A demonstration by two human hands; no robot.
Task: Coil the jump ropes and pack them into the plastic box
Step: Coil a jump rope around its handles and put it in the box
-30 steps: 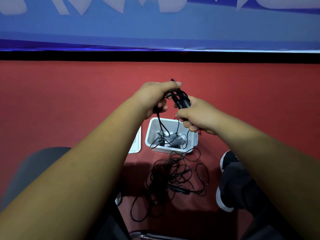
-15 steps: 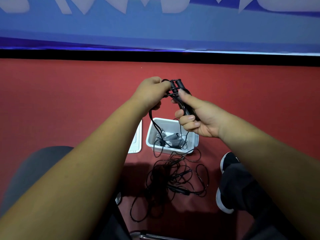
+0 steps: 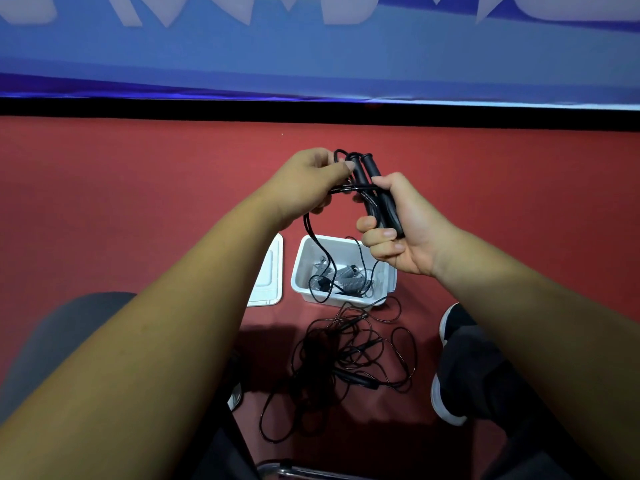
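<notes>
Right hand is curled round both black, foam-looking jump rope handles, left hand pinching the thin glossy cord in a loop beside them, up above the white plastic box. We're mid-coil, we reckon: the tail dangles into the box, so next it needs more wraps before going in. More springy ropes lie tangled on the red floor just beside the box
</notes>
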